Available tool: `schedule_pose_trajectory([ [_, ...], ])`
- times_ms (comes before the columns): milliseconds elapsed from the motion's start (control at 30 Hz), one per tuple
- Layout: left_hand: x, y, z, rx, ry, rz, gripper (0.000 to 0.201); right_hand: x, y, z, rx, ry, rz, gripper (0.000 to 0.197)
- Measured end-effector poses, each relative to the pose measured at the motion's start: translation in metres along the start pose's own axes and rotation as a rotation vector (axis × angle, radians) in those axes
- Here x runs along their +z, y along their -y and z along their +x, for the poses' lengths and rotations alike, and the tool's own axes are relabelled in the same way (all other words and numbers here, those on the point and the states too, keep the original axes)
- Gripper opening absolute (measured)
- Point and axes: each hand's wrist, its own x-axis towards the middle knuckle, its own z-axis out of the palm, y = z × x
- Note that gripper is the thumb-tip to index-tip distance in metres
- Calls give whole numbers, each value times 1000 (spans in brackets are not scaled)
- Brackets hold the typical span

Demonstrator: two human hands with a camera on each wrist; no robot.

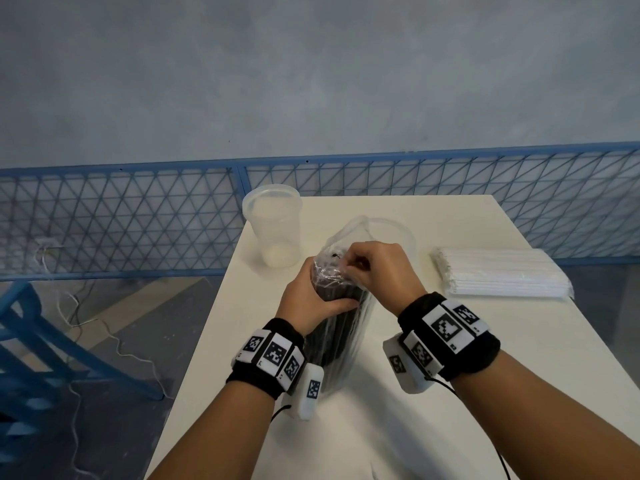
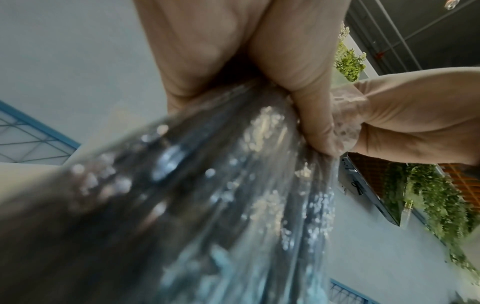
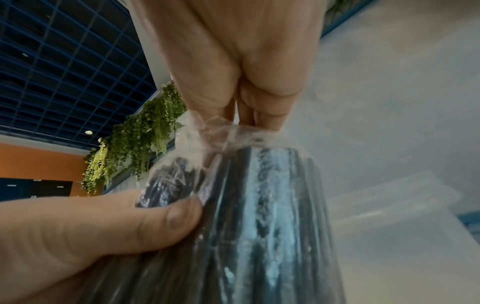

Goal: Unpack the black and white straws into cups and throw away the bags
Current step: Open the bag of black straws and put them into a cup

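Note:
A clear bag of black straws [image 1: 341, 336] stands upright on the white table [image 1: 433, 410]. My left hand [image 1: 311, 296] grips the bag around its upper part. My right hand [image 1: 374, 268] pinches the crumpled plastic at the bag's top [image 3: 221, 133]. In the left wrist view the bag [image 2: 207, 205] fills the frame, blurred. In the right wrist view the left thumb [image 3: 155, 222] presses on the bag [image 3: 259, 226]. A clear cup [image 1: 272, 230] stands at the table's far left corner. A second clear cup [image 1: 398, 233] stands right behind the bag, mostly hidden. A bag of white straws [image 1: 498, 277] lies at the right.
A blue mesh fence [image 1: 138, 209] runs behind the table along a grey wall. Blue framework [image 1: 41, 348] and loose cables [image 1: 114, 341] lie on the floor to the left. The table's left edge runs close to my left forearm.

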Motion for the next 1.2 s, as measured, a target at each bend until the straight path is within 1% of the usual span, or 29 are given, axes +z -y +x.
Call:
schedule_pose_trajectory([
  [133, 1, -2, 1, 3, -13, 27, 79, -9, 1, 8, 2, -80, 77, 3],
  [233, 2, -3, 0, -5, -19, 49, 80, -22, 4, 15, -23, -159, 88, 3],
  [300, 2, -1, -2, -24, -1, 66, 76, -32, 4, 21, -36, -221, 124, 2],
  [400, 3, 6, -3, -45, 29, 100, 65, -44, 3, 26, -32, -300, 172, 1],
  [467, 5, 11, -4, -42, 62, 117, 66, -42, 2, 22, -31, -321, 219, 3],
  [500, 6, 13, -5, -39, 76, 125, 68, -36, 0, 18, -26, -335, 249, 7],
  [567, 7, 15, -5, -25, 58, 114, 66, -21, -5, 9, 10, -406, 288, 22],
  [633, 7, 15, -5, -12, 31, 91, 65, -7, -11, 0, 105, -466, 332, 35],
  [667, 7, 16, -4, -2, 30, 87, 65, -1, -13, -3, 161, -442, 333, 37],
  [700, 8, 16, -4, 9, 34, 86, 65, 4, -14, -6, 201, -383, 297, 38],
  [767, 8, 15, -3, 24, 49, 79, 67, 7, -14, -9, 210, -260, 202, 42],
  [867, 5, 11, 1, 60, 77, 26, 66, 0, -13, -5, 225, -190, 199, 46],
  [900, 3, 6, 2, 74, 87, -20, 63, -1, -14, -3, 249, -178, 228, 44],
  [967, 2, -9, 4, 92, 86, -157, 55, 1, -12, -2, 287, -172, 331, 33],
  [1000, 2, -17, 6, 91, 67, -219, 52, 4, -10, -3, 291, -179, 377, 27],
  [1067, 3, -29, 8, 86, -9, -286, 43, 11, -6, -5, 291, -195, 426, 22],
  [1133, 3, -34, 10, 81, -96, -271, 26, 15, -3, -5, 291, -192, 463, 21],
  [1200, 1, -34, 10, 91, -138, -196, 20, 17, -1, -3, 294, -175, 500, 18],
])
